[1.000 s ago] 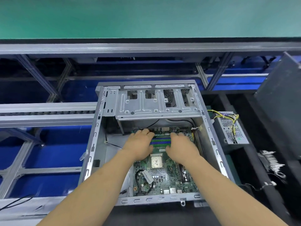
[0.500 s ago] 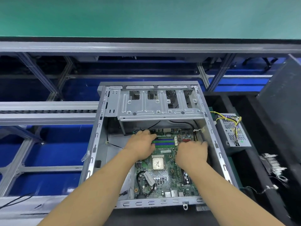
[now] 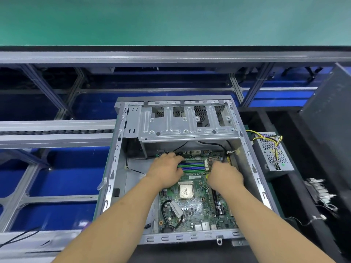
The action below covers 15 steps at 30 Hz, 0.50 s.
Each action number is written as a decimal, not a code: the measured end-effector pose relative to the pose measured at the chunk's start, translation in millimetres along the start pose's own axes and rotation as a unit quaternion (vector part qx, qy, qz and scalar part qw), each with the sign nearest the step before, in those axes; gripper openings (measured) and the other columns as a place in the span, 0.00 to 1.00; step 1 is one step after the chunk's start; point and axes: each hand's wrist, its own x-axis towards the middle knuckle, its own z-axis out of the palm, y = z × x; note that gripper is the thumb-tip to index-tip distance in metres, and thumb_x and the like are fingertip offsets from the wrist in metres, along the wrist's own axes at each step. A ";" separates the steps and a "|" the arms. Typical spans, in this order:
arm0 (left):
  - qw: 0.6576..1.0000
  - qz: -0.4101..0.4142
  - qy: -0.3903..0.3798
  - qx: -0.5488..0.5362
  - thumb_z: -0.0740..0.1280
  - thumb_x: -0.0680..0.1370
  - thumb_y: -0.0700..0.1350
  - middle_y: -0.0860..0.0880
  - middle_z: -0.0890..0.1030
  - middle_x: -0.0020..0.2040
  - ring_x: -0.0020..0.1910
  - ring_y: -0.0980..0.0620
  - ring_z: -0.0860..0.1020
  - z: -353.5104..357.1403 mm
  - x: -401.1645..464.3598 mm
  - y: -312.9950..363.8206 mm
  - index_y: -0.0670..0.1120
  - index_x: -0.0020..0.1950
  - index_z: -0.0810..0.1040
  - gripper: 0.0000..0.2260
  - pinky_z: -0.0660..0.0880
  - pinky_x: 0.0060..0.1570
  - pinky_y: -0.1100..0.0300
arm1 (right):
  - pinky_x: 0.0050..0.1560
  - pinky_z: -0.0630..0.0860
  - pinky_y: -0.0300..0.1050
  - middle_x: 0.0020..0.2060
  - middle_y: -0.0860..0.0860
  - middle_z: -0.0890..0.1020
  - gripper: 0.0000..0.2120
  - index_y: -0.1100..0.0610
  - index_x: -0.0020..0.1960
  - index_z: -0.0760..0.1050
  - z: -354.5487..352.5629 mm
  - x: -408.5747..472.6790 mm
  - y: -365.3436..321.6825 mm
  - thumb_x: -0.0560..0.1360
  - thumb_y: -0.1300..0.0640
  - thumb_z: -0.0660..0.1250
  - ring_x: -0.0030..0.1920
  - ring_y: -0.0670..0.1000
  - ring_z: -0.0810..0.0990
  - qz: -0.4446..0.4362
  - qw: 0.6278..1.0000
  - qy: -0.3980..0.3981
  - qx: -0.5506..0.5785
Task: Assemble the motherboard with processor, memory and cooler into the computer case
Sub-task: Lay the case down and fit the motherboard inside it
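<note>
Inside the open computer case [image 3: 112, 168], the motherboard [image 3: 197, 207] lies flat on the case floor, with the bare processor [image 3: 186, 190] near its centre and the blue and green memory slots [image 3: 191, 166] toward its far end; no cooler is fitted. Principal risk, as a judgement: the board may sit skewed on its mounts or bind at the near case wall if it is pushed unevenly, and pressure close to the slots or the processor could flex the board or mark the exposed chip. The black cable [image 3: 210, 144] running under the drive cage [image 3: 188, 120] could be trapped beneath the far edge. Left hand [image 3: 167, 169]: fingers bent, resting over the board's far left region beside the slots; whether it grips the edge or only presses cannot be told. Right hand [image 3: 224, 176]: fingers curled down at the board's right side, blurred; its hold likewise cannot be told. A power supply [image 3: 271, 150] sits outside the case to the right.
</note>
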 end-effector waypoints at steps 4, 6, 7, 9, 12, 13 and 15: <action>0.998 -0.009 0.047 -0.029 0.60 0.80 0.48 0.48 0.75 0.67 0.66 0.45 0.70 -3.2 -1.9 -0.9 0.52 0.73 0.70 0.21 0.69 0.64 0.51 | 0.29 0.69 0.40 0.35 0.53 0.78 0.13 0.58 0.36 0.69 -0.6 13.9 10.8 0.76 0.59 0.69 0.31 0.53 0.73 0.028 0.994 0.048 0.099; 0.993 -0.008 0.098 -0.061 0.61 0.80 0.46 0.47 0.78 0.62 0.62 0.44 0.73 -6.4 -2.5 0.7 0.52 0.71 0.73 0.19 0.71 0.59 0.52 | 0.28 0.70 0.38 0.31 0.52 0.79 0.11 0.55 0.36 0.74 0.6 18.1 10.8 0.74 0.58 0.73 0.29 0.51 0.74 0.023 0.971 0.060 0.229; 0.988 -0.002 0.118 -0.096 0.61 0.80 0.45 0.47 0.79 0.60 0.60 0.44 0.74 -8.4 -2.7 2.7 0.52 0.69 0.75 0.17 0.72 0.57 0.53 | 0.30 0.72 0.37 0.31 0.51 0.81 0.06 0.54 0.39 0.78 1.2 19.4 10.0 0.73 0.59 0.74 0.30 0.50 0.76 0.023 0.949 0.057 0.309; 0.975 0.026 0.133 -0.177 0.61 0.80 0.42 0.48 0.80 0.58 0.58 0.48 0.76 -11.9 -2.3 8.6 0.51 0.66 0.77 0.15 0.74 0.57 0.53 | 0.35 0.78 0.42 0.31 0.51 0.84 0.05 0.56 0.46 0.84 1.3 19.0 8.3 0.72 0.64 0.72 0.30 0.50 0.78 0.036 0.895 0.043 0.443; 0.957 0.055 0.111 -0.262 0.61 0.81 0.40 0.52 0.81 0.58 0.56 0.55 0.78 -12.2 -3.1 18.2 0.50 0.64 0.79 0.14 0.75 0.60 0.57 | 0.43 0.83 0.50 0.32 0.51 0.85 0.08 0.53 0.45 0.84 1.6 19.1 7.4 0.72 0.65 0.72 0.36 0.52 0.85 0.048 0.847 0.052 0.527; 0.954 0.055 0.104 -0.277 0.61 0.82 0.40 0.53 0.81 0.58 0.56 0.57 0.78 -11.5 -3.0 20.7 0.50 0.65 0.79 0.14 0.74 0.61 0.60 | 0.43 0.84 0.49 0.33 0.50 0.86 0.08 0.52 0.43 0.83 0.7 18.6 5.8 0.73 0.65 0.72 0.39 0.53 0.86 0.042 0.844 0.056 0.532; 0.946 0.047 0.089 -0.307 0.63 0.82 0.41 0.54 0.83 0.56 0.54 0.57 0.79 -10.9 -1.5 25.0 0.48 0.66 0.79 0.14 0.75 0.58 0.61 | 0.38 0.81 0.42 0.32 0.50 0.85 0.07 0.54 0.45 0.83 1.1 18.5 2.4 0.74 0.66 0.73 0.38 0.50 0.86 0.021 0.824 0.047 0.565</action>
